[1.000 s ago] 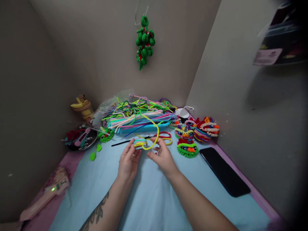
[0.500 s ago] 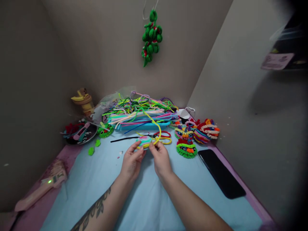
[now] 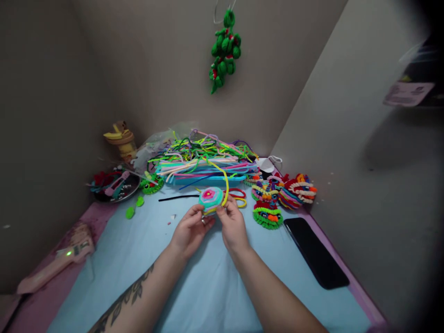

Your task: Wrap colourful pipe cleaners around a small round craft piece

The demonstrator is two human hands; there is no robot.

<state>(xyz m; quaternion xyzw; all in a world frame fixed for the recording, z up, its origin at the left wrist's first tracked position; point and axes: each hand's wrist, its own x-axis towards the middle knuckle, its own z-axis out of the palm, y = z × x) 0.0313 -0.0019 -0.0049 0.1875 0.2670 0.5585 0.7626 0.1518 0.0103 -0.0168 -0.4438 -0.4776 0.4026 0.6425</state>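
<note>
Between my hands is a round coiled piece of pipe cleaners (image 3: pixel 211 198), pink in the middle with lilac and turquoise rings around it. My left hand (image 3: pixel 190 227) pinches its lower left edge. A yellow pipe cleaner (image 3: pixel 226 182) runs along the bottom rim, and its free end arches up toward the pile behind. My right hand (image 3: pixel 231 223) closes on this yellow strand at the coil's right edge. Just behind lie scissors (image 3: pixel 239 198) with red and yellow handles, their blades partly hidden by the coil, and a black pipe cleaner (image 3: pixel 180 198).
A blue tray (image 3: pixel 222 181) heaped with pipe cleaners stands at the back. Finished fuzzy faces (image 3: pixel 268 216) and a black phone (image 3: pixel 316 252) lie right. On the left are a metal bowl (image 3: pixel 130 192) and a pink glue gun (image 3: pixel 57 268) with a lit green light. A green bundle (image 3: pixel 225 53) hangs above.
The coil has tipped up so its pink centre faces me more fully. My hands stay on it, and the yellow end has shifted slightly left. The whole view has turned a little.
</note>
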